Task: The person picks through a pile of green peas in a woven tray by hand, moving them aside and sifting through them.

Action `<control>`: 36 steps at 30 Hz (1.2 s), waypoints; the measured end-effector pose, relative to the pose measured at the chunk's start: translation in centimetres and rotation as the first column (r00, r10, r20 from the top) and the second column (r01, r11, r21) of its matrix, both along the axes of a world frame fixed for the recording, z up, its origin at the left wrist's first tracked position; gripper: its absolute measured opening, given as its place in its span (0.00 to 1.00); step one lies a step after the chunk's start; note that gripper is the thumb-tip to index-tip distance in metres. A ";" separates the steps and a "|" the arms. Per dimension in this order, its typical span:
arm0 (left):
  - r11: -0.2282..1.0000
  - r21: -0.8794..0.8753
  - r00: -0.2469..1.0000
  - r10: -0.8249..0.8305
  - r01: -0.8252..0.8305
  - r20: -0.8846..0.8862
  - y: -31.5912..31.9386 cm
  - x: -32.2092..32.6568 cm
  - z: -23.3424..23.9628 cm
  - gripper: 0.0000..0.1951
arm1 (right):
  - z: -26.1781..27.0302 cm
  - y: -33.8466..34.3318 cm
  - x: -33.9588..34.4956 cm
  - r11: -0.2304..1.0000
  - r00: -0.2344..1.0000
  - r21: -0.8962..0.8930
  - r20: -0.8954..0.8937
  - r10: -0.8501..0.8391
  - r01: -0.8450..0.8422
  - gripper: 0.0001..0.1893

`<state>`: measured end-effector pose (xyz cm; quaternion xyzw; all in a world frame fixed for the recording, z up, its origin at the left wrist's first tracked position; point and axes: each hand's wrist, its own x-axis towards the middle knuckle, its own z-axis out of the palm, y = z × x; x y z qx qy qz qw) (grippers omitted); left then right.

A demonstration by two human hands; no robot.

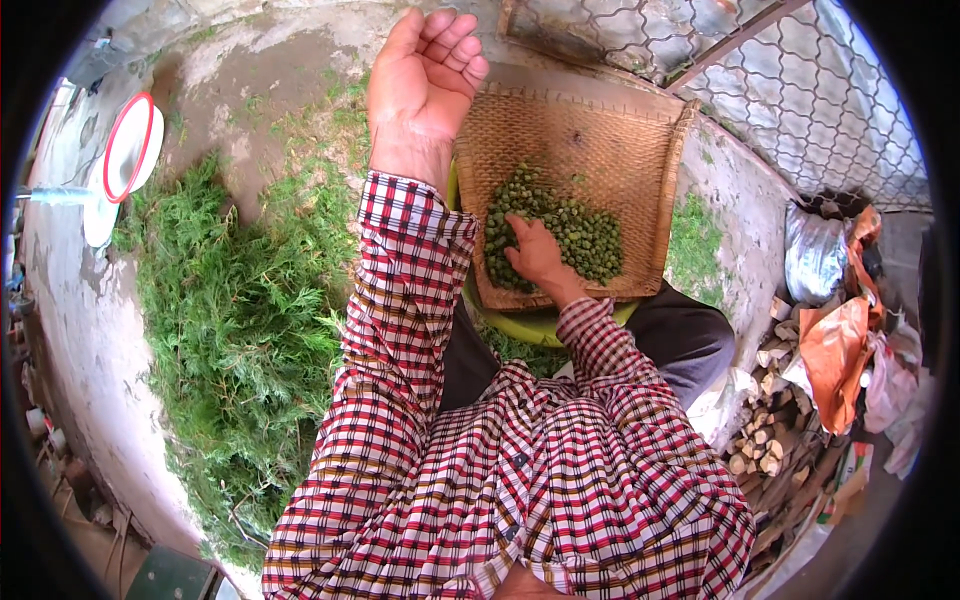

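Observation:
My left hand (431, 79) is raised beyond the basket's far left corner, palm showing, fingers loosely curled, with nothing visible in it. A woven wicker basket tray (634, 150) rests over a yellow-green basin (525, 328) between my knees. Small green cones or berries (592, 236) lie heaped in the tray's near part. Into the left side of this heap reaches my right hand (534, 251), its fingers spread and touching the green pieces. Whether it pinches any of them cannot be made out.
A large pile of green conifer sprigs (247, 330) covers the ground at left. Beyond it stands a white object with a red ring (129, 146). Split firewood (761, 442) and orange bags (832, 360) are at right, below a wire mesh panel (810, 97).

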<state>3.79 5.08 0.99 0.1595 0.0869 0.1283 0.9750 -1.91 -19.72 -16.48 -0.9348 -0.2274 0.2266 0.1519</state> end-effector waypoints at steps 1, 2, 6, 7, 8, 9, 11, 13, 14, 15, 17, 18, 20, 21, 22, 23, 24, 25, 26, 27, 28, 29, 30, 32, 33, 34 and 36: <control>1.000 0.010 1.000 0.011 -0.011 -0.017 -0.1 0.1 0.2 0.15 | 0.2 -0.1 -0.5 0.998 0.999 0.040 -0.001 0.054 -0.054 0.29; 1.000 0.010 1.000 0.014 -0.014 -0.020 -0.3 0.0 0.4 0.15 | -0.2 -0.7 -0.7 0.989 0.998 0.136 0.005 0.061 -0.062 0.26; 0.999 -0.019 0.998 0.030 -0.031 -0.051 -0.1 -0.1 0.7 0.15 | -1.0 -3.9 0.0 0.958 0.999 0.282 0.000 -0.051 0.049 0.22; 0.998 -0.062 0.998 0.018 -0.022 -0.059 0.1 0.1 0.6 0.15 | -0.8 -4.8 0.8 0.959 0.999 0.279 -0.004 -0.047 0.046 0.22; 0.998 -0.064 0.998 0.023 -0.027 -0.062 0.2 0.1 0.6 0.15 | -0.6 -5.5 1.5 0.975 0.991 0.181 -0.033 -0.128 0.132 0.21; 0.997 -0.063 0.997 0.037 -0.041 -0.066 0.2 0.1 0.7 0.14 | -0.5 -6.0 2.1 0.974 0.976 0.079 -0.054 -0.210 0.214 0.19; 0.996 -0.062 0.996 0.056 -0.061 -0.072 0.3 0.1 0.9 0.13 | -0.5 -6.3 3.1 0.956 0.965 0.127 -0.030 -0.262 0.264 0.19; 0.995 -0.060 0.994 0.068 -0.074 -0.085 0.3 0.0 1.1 0.13 | -0.7 -5.8 4.2 0.934 0.950 0.178 -0.008 -0.313 0.310 0.19; 0.995 -0.058 0.993 0.074 -0.079 -0.088 0.2 0.0 1.1 0.13 | -0.8 -5.3 5.0 0.950 0.960 0.159 0.027 -0.277 0.270 0.19; 0.995 -0.068 0.995 0.066 -0.071 -0.074 0.2 0.0 1.1 0.13 | -0.8 -4.8 5.6 0.963 0.969 0.139 0.063 -0.239 0.229 0.19; 0.995 -0.076 0.996 0.063 -0.068 -0.062 0.3 0.0 1.1 0.12 | -1.1 -3.4 6.5 0.963 0.966 0.109 0.051 -0.252 0.245 0.17; 0.995 -0.073 0.995 0.065 -0.070 -0.072 0.3 0.0 1.0 0.12 | -0.7 -2.5 6.8 0.966 0.965 -0.002 0.051 -0.259 0.259 0.15; 0.995 -0.067 0.994 0.071 -0.077 -0.086 0.4 -0.1 0.9 0.12 | -1.1 -1.7 7.1 0.958 0.964 -0.111 0.046 -0.262 0.265 0.13; 0.995 -0.064 0.992 0.075 -0.081 -0.097 0.3 -0.1 1.0 0.12 | -1.7 -1.7 7.2 0.960 0.963 -0.123 0.129 -0.236 0.251 0.12; 0.994 -0.062 0.991 0.079 -0.086 -0.108 0.2 -0.1 1.2 0.13 | -2.3 -1.8 7.2 0.961 0.955 -0.137 0.211 -0.207 0.239 0.10; 0.994 -0.062 0.991 0.078 -0.085 -0.109 0.1 0.0 1.2 0.13 | -2.7 -2.1 7.3 0.961 0.955 -0.138 0.210 -0.208 0.239 0.10; 0.995 -0.063 0.992 0.074 -0.081 -0.099 0.1 0.0 1.3 0.13 | -2.9 -2.6 7.5 0.959 0.953 -0.119 0.196 -0.232 0.258 0.09; 0.995 -0.065 0.994 0.071 -0.076 -0.087 0.0 0.0 1.4 0.13 | -3.1 -3.1 7.7 0.955 0.949 -0.101 0.183 -0.257 0.278 0.07; 0.995 -0.067 0.994 0.070 -0.075 -0.087 0.0 0.1 1.4 0.13 | -3.4 -3.9 7.9 0.955 0.949 -0.102 0.184 -0.257 0.279 0.07; 0.995 -0.069 0.994 0.067 -0.073 -0.080 0.0 0.1 1.4 0.12 | -3.6 -4.5 7.9 0.937 0.932 -0.063 0.140 -0.334 0.345 0.09; 0.995 -0.072 0.995 0.065 -0.070 -0.073 0.0 0.0 1.4 0.12 | -3.8 -5.2 7.9 0.912 0.909 -0.026 0.094 -0.407 0.410 0.11; 0.995 -0.073 0.995 0.067 -0.072 -0.073 0.1 0.0 1.5 0.12 | -4.0 -5.8 8.0 0.912 0.910 -0.027 0.094 -0.405 0.409 0.11; 0.995 -0.072 0.995 0.065 -0.070 -0.071 0.1 0.0 1.4 0.12 | -3.8 -6.2 7.8 0.899 0.896 -0.011 0.089 -0.434 0.437 0.10; 0.995 -0.075 0.996 0.063 -0.069 -0.068 0.1 -0.1 1.3 0.12 | -3.6 -6.8 7.3 0.862 0.860 0.050 0.054 -0.507 0.504 0.09; 0.995 -0.072 0.996 0.059 -0.063 -0.067 0.1 -0.1 1.2 0.13 | -3.5 -6.9 7.1 0.862 0.860 0.049 0.057 -0.507 0.505 0.09; 0.996 -0.068 0.996 0.054 -0.059 -0.066 0.2 0.0 1.2 0.13 | -3.4 -7.0 7.0 0.844 0.845 0.078 0.032 -0.534 0.531 0.08; 0.996 -0.069 0.996 0.056 -0.061 -0.067 0.1 0.0 1.1 0.13 | -3.7 -7.5 7.0 0.824 0.829 0.104 0.008 -0.560 0.556 0.07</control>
